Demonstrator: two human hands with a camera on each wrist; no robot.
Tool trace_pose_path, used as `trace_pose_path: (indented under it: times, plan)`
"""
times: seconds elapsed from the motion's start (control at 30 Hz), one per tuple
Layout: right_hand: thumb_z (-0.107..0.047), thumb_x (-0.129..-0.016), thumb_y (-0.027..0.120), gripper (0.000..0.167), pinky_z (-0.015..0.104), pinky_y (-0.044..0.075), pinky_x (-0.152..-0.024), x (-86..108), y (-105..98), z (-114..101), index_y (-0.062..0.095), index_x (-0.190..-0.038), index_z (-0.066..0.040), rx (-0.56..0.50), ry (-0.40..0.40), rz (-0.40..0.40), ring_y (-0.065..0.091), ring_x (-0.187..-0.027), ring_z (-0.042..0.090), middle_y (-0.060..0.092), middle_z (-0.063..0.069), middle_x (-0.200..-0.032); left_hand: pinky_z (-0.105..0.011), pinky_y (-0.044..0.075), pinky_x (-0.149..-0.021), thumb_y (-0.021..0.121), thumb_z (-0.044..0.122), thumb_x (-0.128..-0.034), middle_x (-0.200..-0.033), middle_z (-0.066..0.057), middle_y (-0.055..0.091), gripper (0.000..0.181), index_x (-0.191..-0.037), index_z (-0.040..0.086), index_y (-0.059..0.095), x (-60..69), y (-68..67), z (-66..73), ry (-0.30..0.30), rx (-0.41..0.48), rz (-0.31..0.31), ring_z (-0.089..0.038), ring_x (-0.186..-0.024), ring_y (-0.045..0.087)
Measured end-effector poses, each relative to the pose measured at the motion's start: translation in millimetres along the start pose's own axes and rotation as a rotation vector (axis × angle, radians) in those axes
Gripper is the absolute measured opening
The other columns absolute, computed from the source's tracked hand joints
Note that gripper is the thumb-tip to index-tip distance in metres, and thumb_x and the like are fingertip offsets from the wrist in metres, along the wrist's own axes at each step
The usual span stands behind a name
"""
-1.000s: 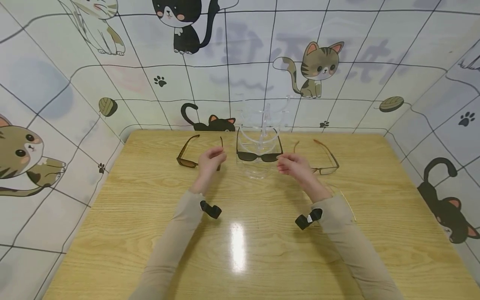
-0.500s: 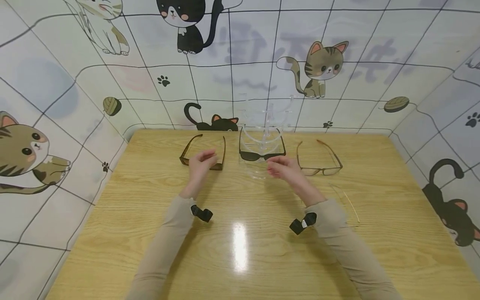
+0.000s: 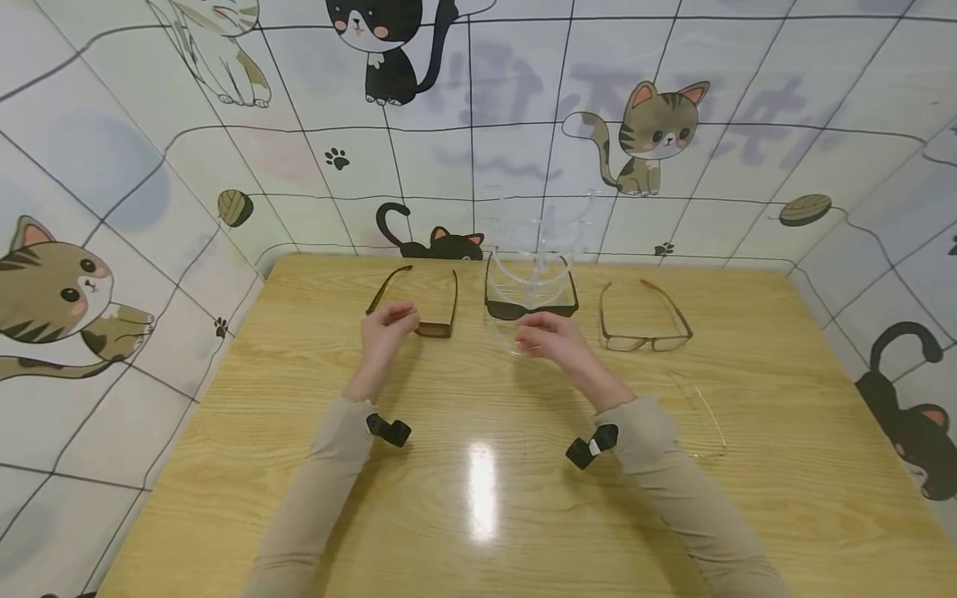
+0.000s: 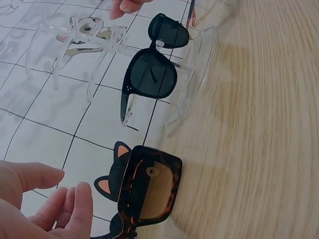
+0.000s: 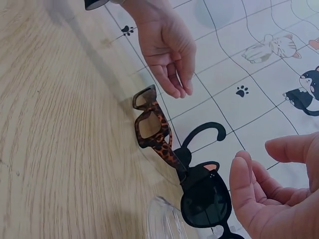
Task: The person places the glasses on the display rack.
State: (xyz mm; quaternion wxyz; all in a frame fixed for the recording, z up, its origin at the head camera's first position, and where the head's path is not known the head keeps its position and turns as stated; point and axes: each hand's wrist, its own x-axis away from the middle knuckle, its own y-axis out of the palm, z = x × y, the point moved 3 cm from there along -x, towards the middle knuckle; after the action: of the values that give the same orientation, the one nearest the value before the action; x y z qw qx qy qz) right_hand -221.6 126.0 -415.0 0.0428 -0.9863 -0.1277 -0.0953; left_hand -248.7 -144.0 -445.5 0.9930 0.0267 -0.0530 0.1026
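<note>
A clear display stand [image 3: 540, 257] at the back of the table bears black sunglasses [image 3: 544, 311] on its lowest rack. Just in front of them hovers my right hand [image 3: 552, 342], fingers loosely bent, thumb apart, holding nothing. My left hand [image 3: 385, 339] is above the tortoiseshell sunglasses [image 3: 435, 330] and hides part of their front. In the left wrist view, thumb and fingers of the left hand [image 4: 60, 204] are separated, with nothing between them. The right wrist view likewise has a gap between thumb and fingers of the right hand [image 5: 279, 194].
Brown-framed glasses [image 3: 649, 342] lie right of the stand, temples toward the wall. Thin gold-rimmed glasses [image 3: 710, 411] lie by my right forearm, partly covered. A cat-printed wall covering [image 3: 516, 149] borders the wooden table [image 3: 449, 498] at back and sides.
My left hand has moved left across the tortoiseshell sunglasses. The right hand has drifted left from the end of the black sunglasses, uncovering the brown-framed glasses. The head view has shifted slightly.
</note>
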Motion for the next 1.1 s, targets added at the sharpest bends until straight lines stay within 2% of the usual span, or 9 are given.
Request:
trace_pose_path:
  times: [0.07,0.2,0.37,0.47,0.6,0.73,0.83,0.97,1.1]
  plan:
    - [-0.009,-0.094,0.055,0.033,0.048,0.048,-0.091,-1.2,2,0,0.051,-0.121,0.011,0.001,0.002,0.002,0.063,-0.087,0.021,0.062,0.01,-0.098,-0.021,0.053,-0.077,0.063,-0.003,-0.0859,-0.102,-0.012,0.062,0.032,-0.117,-0.01,0.058,0.4,-2.9,0.7,0.006,0.0,0.006,-0.009,-0.082,0.059]
    - [-0.01,-0.094,0.056,0.036,0.048,0.048,-0.091,-3.1,8,0,0.05,-0.121,0.012,-0.003,0.011,-0.01,0.062,-0.09,0.025,0.062,0.015,-0.101,-0.019,0.052,-0.077,0.063,-0.002,-0.0861,-0.1,-0.008,0.063,0.034,-0.118,-0.01,0.056,1.4,-9.6,2.1,-0.003,-0.019,0.029,-0.008,-0.085,0.058]
    - [-0.012,-0.093,0.058,0.036,0.051,0.045,-0.094,-6.1,17,-2,0.052,-0.122,0.009,-0.004,0.023,-0.038,0.06,-0.097,0.032,0.062,0.012,-0.101,-0.021,0.052,-0.081,0.063,0.0,-0.087,-0.11,-0.015,0.061,0.035,-0.12,-0.01,0.056,-0.8,-19.4,0.6,-0.025,-0.018,0.045,-0.009,-0.087,0.058]
    - [-0.013,-0.093,0.058,0.037,0.051,0.044,-0.096,-9.5,23,-3,0.052,-0.122,0.008,-0.002,0.026,-0.058,0.06,-0.1,0.033,0.062,0.013,-0.104,-0.02,0.052,-0.078,0.062,0.0,-0.0874,-0.108,-0.014,0.061,0.035,-0.12,-0.009,0.056,-1.3,-25.9,-0.3,-0.023,-0.009,0.055,-0.008,-0.083,0.059]
    - [-0.015,-0.093,0.059,0.039,0.051,0.044,-0.096,-15.1,30,-1,0.051,-0.123,0.008,-0.001,0.028,-0.086,0.062,-0.094,0.022,0.059,0.022,-0.114,-0.019,0.053,-0.075,0.062,0.001,-0.0882,-0.096,-0.004,0.062,0.034,-0.12,-0.01,0.055,-0.4,-34.3,-0.8,-0.021,-0.004,0.069,-0.006,-0.078,0.06]
    - [-0.014,-0.093,0.058,0.04,0.048,0.044,-0.097,-21.1,38,3,0.049,-0.125,0.008,-0.024,0.039,-0.104,0.062,-0.096,0.02,0.053,0.028,-0.124,-0.026,0.054,-0.08,0.061,0.004,-0.0898,-0.091,0.0,0.06,0.033,-0.119,-0.011,0.055,-1.1,-43.7,-2.0,-0.022,-0.014,0.086,-0.009,-0.08,0.06]
    - [-0.014,-0.093,0.058,0.04,0.046,0.044,-0.097,-27.0,42,9,0.049,-0.125,0.008,-0.033,0.048,-0.097,0.061,-0.099,0.022,0.053,0.027,-0.124,-0.033,0.053,-0.086,0.061,0.006,-0.0908,-0.09,0.001,0.06,0.031,-0.117,-0.01,0.057,-4.3,-52.6,-4.3,-0.028,-0.027,0.107,-0.012,-0.083,0.06]
    - [-0.012,-0.093,0.057,0.036,0.043,0.045,-0.098,-33.6,49,14,0.051,-0.123,0.007,-0.034,0.056,-0.066,0.059,-0.106,0.028,0.055,0.023,-0.122,-0.036,0.051,-0.089,0.061,0.007,-0.0912,-0.089,0.001,0.059,0.029,-0.115,-0.009,0.058,-10.3,-65.4,-8.2,-0.042,-0.029,0.148,-0.012,-0.082,0.06]
    - [-0.008,-0.094,0.055,0.036,0.043,0.044,-0.098,-38.9,57,18,0.049,-0.125,0.009,-0.064,0.053,-0.042,0.055,-0.112,0.035,0.053,0.027,-0.124,-0.037,0.049,-0.093,0.058,0.008,-0.093,-0.093,0.0,0.058,0.029,-0.117,-0.009,0.056,-16.1,-75.6,-10.2,-0.064,-0.026,0.186,-0.009,-0.081,0.059]
